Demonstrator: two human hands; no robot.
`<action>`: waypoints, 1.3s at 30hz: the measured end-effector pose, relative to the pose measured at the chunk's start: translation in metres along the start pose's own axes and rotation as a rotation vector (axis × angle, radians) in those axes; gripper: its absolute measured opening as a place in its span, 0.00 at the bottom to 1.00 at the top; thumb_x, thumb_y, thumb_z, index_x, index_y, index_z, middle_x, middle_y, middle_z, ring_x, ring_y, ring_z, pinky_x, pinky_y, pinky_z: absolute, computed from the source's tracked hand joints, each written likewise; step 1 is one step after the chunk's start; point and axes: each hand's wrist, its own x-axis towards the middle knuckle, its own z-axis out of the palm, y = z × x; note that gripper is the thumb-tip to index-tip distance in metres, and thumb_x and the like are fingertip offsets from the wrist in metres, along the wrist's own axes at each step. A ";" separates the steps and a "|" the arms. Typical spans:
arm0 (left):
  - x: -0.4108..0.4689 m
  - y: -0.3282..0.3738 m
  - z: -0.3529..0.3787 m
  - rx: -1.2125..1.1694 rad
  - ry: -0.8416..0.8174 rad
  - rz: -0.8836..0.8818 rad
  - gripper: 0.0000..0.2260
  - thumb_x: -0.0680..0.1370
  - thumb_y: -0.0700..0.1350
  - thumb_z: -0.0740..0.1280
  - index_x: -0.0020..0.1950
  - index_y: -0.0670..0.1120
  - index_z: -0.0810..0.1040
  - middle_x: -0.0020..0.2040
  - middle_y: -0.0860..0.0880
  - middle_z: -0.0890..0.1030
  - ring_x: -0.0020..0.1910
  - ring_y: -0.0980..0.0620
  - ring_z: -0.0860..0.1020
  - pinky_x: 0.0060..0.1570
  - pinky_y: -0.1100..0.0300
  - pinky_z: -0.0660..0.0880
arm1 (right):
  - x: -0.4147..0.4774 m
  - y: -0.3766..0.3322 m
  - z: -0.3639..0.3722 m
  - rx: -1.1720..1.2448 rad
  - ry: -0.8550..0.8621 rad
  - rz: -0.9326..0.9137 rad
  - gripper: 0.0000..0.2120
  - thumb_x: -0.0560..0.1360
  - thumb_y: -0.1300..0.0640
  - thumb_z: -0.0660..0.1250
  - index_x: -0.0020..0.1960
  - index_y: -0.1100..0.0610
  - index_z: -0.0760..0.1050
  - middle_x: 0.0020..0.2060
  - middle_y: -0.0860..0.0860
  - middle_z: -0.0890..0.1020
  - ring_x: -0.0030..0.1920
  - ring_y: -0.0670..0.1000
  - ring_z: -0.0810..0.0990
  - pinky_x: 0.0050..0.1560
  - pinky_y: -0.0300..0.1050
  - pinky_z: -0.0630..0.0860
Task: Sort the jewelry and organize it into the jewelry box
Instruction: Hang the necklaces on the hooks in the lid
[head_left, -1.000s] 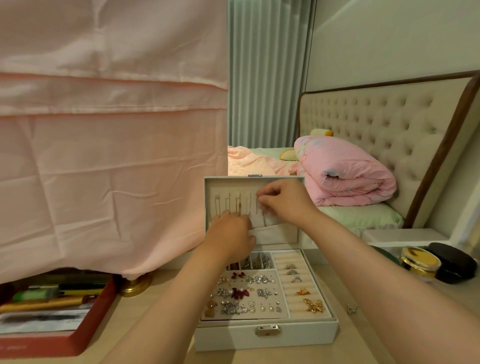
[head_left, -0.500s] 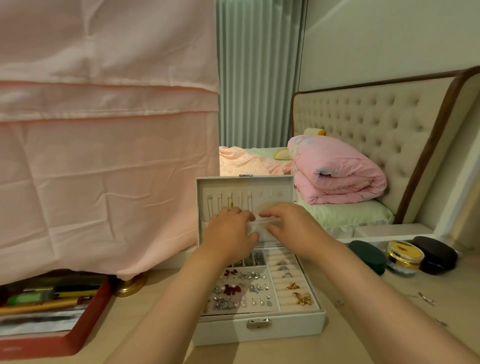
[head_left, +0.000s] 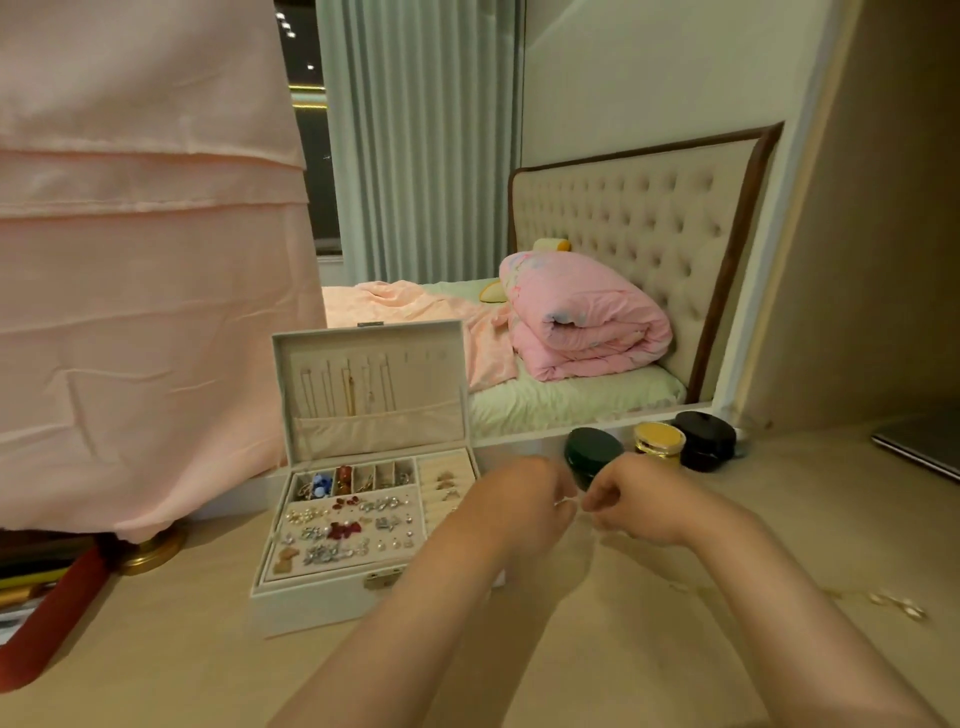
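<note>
The white jewelry box (head_left: 311, 605) stands open on the table, left of centre. Several thin necklaces (head_left: 348, 387) hang inside its upright lid. Its tray (head_left: 343, 530) holds many earrings and small pieces, with rings in the rolls (head_left: 447, 486) at the right. Just right of the box, my left hand (head_left: 519, 506) and my right hand (head_left: 634, 504) are close together above the table. Each pinches one end of a thin silvery chain (head_left: 569, 501) that is barely visible between them. More loose jewelry (head_left: 898, 605) lies on the table at the far right.
A dark green round case (head_left: 592, 449), a gold-lidded jar (head_left: 658, 439) and a black case (head_left: 706, 439) stand behind my hands. A laptop edge (head_left: 919, 449) is at the right. Pink cloth (head_left: 145, 312) hangs at the left above a red tray (head_left: 52, 623) and a brass base (head_left: 150, 551).
Both hands left the box lid and came down to the right, beside the box, now pinching a thin chain. The view shifted right, so the box sits further left.
</note>
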 end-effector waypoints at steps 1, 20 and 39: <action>0.004 0.005 0.008 0.024 -0.027 -0.013 0.14 0.81 0.48 0.63 0.66 0.51 0.78 0.61 0.49 0.81 0.59 0.48 0.79 0.60 0.51 0.76 | 0.000 0.005 0.005 -0.006 0.029 0.017 0.11 0.76 0.54 0.73 0.57 0.45 0.83 0.51 0.41 0.84 0.46 0.41 0.81 0.50 0.39 0.78; 0.027 0.012 0.066 0.218 -0.097 -0.170 0.16 0.81 0.41 0.61 0.70 0.45 0.72 0.64 0.44 0.74 0.62 0.44 0.73 0.60 0.52 0.73 | 0.016 0.016 0.039 -0.451 0.028 0.040 0.10 0.81 0.62 0.61 0.58 0.57 0.78 0.48 0.53 0.80 0.46 0.54 0.77 0.44 0.47 0.71; 0.005 0.007 -0.002 -1.003 0.170 -0.257 0.06 0.80 0.41 0.64 0.45 0.42 0.77 0.36 0.48 0.79 0.36 0.52 0.79 0.50 0.53 0.79 | -0.003 -0.011 -0.001 0.876 0.014 -0.179 0.10 0.85 0.58 0.58 0.52 0.61 0.75 0.36 0.54 0.82 0.36 0.51 0.80 0.39 0.38 0.77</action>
